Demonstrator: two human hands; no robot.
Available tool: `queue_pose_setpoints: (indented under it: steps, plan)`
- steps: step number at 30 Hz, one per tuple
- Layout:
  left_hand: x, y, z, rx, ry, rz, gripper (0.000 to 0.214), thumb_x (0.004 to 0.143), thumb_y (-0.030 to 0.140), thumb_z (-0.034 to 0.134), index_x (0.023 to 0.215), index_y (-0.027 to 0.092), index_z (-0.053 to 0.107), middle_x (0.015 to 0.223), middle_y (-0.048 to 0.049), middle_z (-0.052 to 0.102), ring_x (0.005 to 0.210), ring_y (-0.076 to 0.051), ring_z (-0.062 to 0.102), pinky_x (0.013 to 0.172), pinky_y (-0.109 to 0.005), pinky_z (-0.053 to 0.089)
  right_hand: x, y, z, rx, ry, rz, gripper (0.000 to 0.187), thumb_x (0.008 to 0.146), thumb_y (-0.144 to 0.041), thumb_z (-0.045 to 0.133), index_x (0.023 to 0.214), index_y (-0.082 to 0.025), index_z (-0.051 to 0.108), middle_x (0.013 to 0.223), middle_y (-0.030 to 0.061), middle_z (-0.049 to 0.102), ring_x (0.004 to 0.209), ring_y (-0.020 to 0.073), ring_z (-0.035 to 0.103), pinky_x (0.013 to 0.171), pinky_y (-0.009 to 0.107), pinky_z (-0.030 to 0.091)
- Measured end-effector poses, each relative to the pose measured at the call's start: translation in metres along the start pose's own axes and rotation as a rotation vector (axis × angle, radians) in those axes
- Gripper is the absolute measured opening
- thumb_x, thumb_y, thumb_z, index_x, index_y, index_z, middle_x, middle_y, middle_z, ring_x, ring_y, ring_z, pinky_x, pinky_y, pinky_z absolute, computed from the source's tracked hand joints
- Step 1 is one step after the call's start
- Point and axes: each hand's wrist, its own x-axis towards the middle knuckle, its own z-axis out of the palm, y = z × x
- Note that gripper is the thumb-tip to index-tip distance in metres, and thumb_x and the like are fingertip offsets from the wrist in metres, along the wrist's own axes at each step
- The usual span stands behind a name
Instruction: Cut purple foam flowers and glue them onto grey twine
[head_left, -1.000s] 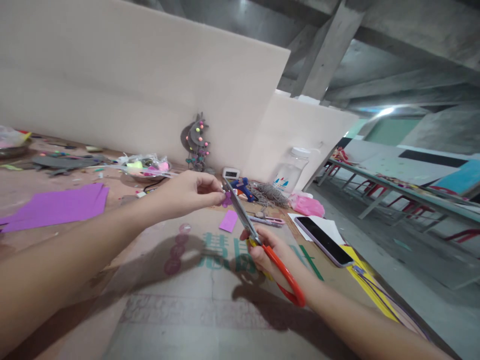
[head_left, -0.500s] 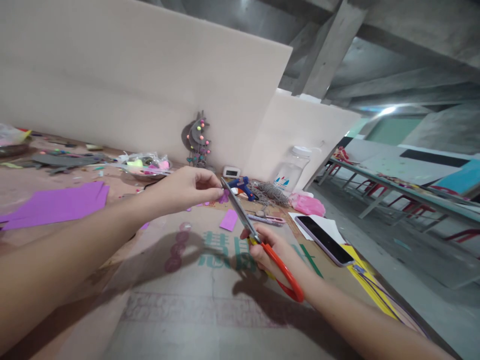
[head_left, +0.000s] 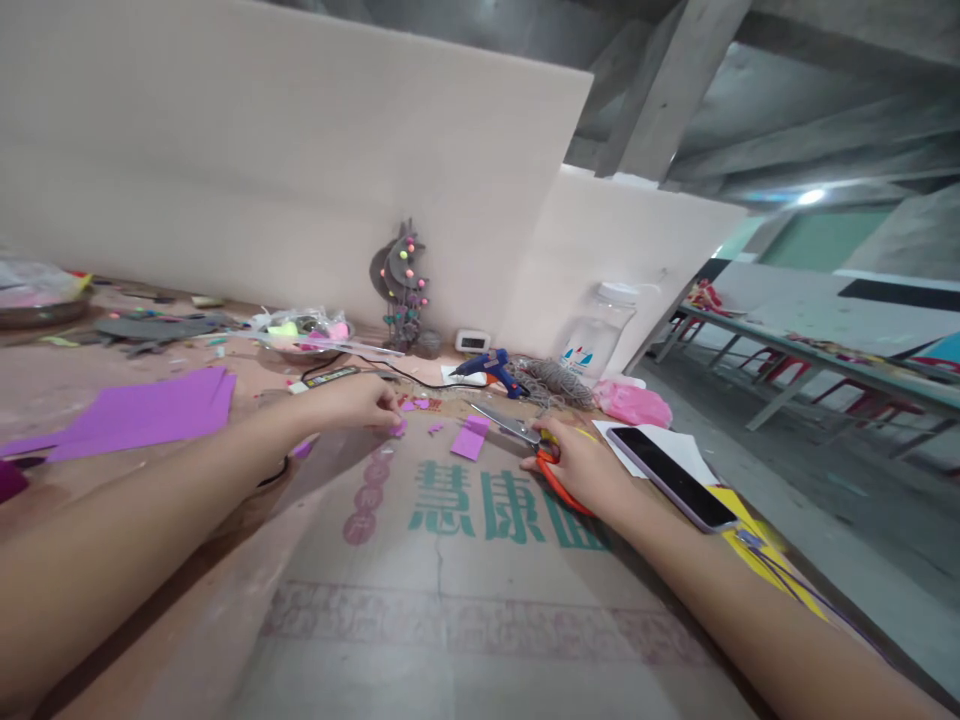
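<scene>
My left hand rests low on the cardboard sheet, fingers pinched at a small purple paper piece. More tiny purple scraps lie just beyond it. My right hand lies on the cardboard with the orange-handled scissors in its grip, blades pointing left and away. A purple paper rectangle lies between the two hands.
A smartphone lies on white paper right of my right hand. Behind are a blue glue gun, a twine bundle, a pink bag, a plastic jar. Purple sheets lie at left.
Both hands have dropped from mid-air to the cardboard. The scissors came away from the purple piece and now lie low. The left hand brought the small piece down to the surface.
</scene>
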Motion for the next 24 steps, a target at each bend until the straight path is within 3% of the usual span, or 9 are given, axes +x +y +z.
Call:
queue_pose_setpoints:
  steps: [4,7,11,14,17,21,24]
  plan:
    - [0.003,-0.002,0.005,-0.093,0.066,0.010,0.025,0.068,0.042,0.058,0.069,0.018,0.067,0.062,0.0007,0.064,0.060,-0.015,0.056,0.055,-0.023,0.035,0.000,0.005,0.009,-0.037,0.006,0.021,0.044,0.081,-0.042,0.061,0.116,-0.016,0.059,0.104,0.0143,0.068,0.095,0.0308,0.063,0.075,0.036,0.046]
    - [0.003,0.012,0.016,-0.269,0.159,0.029,0.026,0.072,0.043,0.058,0.072,0.017,0.065,0.064,0.0007,0.062,0.059,-0.014,0.055,0.055,-0.022,0.038,-0.002,0.003,0.010,0.030,0.090,0.011,0.043,0.079,-0.042,0.063,0.113,-0.016,0.060,0.100,0.0124,0.068,0.091,0.0291,0.063,0.072,0.036,0.046]
    - [0.006,0.044,0.051,-0.596,0.451,0.040,0.024,0.079,0.041,0.051,0.076,0.017,0.057,0.062,0.0021,0.057,0.057,-0.012,0.054,0.054,-0.021,0.041,-0.005,-0.010,0.004,0.258,0.163,-0.039,0.043,0.082,-0.040,0.061,0.118,-0.018,0.055,0.090,0.0072,0.065,0.073,0.0208,0.060,0.064,0.031,0.045]
    - [0.008,0.061,0.074,-0.637,0.369,0.154,0.020,0.080,0.035,0.051,0.072,0.017,0.056,0.063,0.0013,0.058,0.061,-0.013,0.056,0.060,-0.023,0.045,0.000,-0.025,0.001,0.459,-0.014,-0.130,0.042,0.083,-0.039,0.059,0.117,-0.016,0.052,0.079,0.0024,0.061,0.065,0.0166,0.055,0.057,0.027,0.044]
    - [0.008,0.066,0.082,-0.574,0.364,0.198,0.011,0.076,0.024,0.053,0.073,0.017,0.061,0.073,-0.0010,0.064,0.072,-0.015,0.059,0.068,-0.025,0.047,0.007,-0.033,0.005,0.528,-0.124,-0.160,0.041,0.079,-0.038,0.065,0.114,-0.018,0.054,0.077,0.0004,0.060,0.066,0.0162,0.055,0.058,0.027,0.045]
    - [0.002,0.065,0.079,-0.743,0.356,0.108,0.009,0.074,0.024,0.054,0.071,0.017,0.059,0.065,-0.0003,0.064,0.064,-0.015,0.061,0.062,-0.026,0.049,0.007,-0.028,0.015,0.399,-0.063,-0.283,0.047,0.070,-0.036,0.076,0.109,-0.018,0.057,0.093,0.0066,0.063,0.084,0.0223,0.059,0.071,0.032,0.048]
    - [-0.003,0.067,0.076,-0.649,0.390,0.141,0.006,0.074,0.019,0.053,0.071,0.017,0.059,0.066,0.0005,0.062,0.064,-0.013,0.059,0.060,-0.023,0.048,0.003,-0.023,0.018,0.336,0.017,-0.331,0.051,0.071,-0.043,0.074,0.111,-0.017,0.056,0.097,0.0094,0.063,0.087,0.0244,0.059,0.072,0.034,0.049]
